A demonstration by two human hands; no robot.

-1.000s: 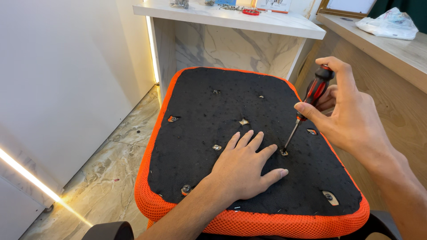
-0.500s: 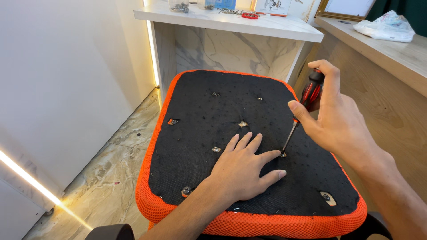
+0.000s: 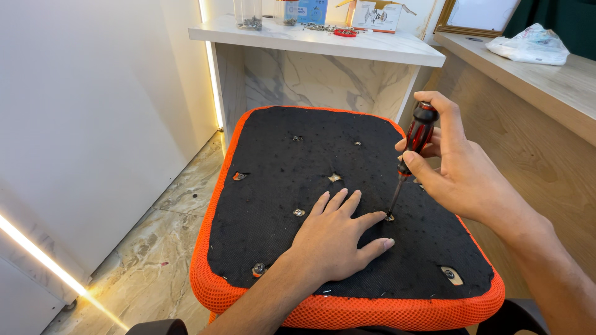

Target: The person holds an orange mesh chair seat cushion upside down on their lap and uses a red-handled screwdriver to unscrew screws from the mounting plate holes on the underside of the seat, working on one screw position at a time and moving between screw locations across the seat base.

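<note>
An upturned chair seat [image 3: 273, 149] with a black fabric underside and an orange mesh rim lies in front of me. My left hand [image 3: 338, 236] rests flat on the black fabric, fingers spread, pressing the seat down. My right hand [image 3: 456, 170] grips a red and black screwdriver [image 3: 417, 136] held nearly upright. Its tip sits in a screw hole [image 3: 389, 217] just right of my left index finger. Other bolt holes [image 3: 334, 177] and a bolt [image 3: 258, 269] dot the fabric.
A white marble-look counter [image 3: 323, 40] stands behind the seat, carrying jars, a cardboard box and small hardware. A wooden counter [image 3: 559, 80] with a plastic bag [image 3: 528, 44] runs along the right. A white wall with a floor light strip [image 3: 43, 260] borders the left above a marble floor.
My right hand has turned the screwdriver slightly and shifted its grip on the handle. The left hand stays flat on the seat.
</note>
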